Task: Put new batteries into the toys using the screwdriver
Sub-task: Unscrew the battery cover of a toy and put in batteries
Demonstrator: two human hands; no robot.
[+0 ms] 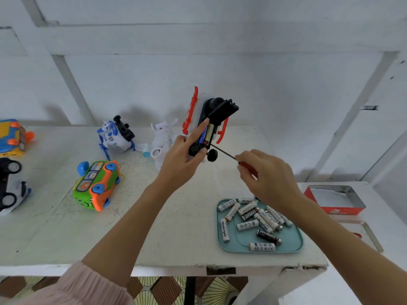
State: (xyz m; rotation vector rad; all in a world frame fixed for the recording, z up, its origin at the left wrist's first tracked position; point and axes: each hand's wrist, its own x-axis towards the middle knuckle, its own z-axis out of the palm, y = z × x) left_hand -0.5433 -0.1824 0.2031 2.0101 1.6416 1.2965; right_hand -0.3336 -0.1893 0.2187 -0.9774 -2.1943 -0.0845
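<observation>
My left hand (184,158) grips a red, white and black toy (214,115) raised above the table, underside toward me. Its battery bay is open, with batteries (208,134) showing inside and my index finger lying along them. The black cover (229,108) is swung up at the top. My right hand (266,175) holds a red-handled screwdriver (246,166); its thin shaft points left, its tip at the toy's lower end near a black wheel (212,155). A teal tray (290,243) with several loose batteries (248,213) lies below my right hand.
On the white table (176,227) lie a green and orange bus (97,186), a blue and white toy (116,135), a white plane (160,144), a yellow toy (11,137) and a black and white car (11,186). A red tin (334,199) stands at the right.
</observation>
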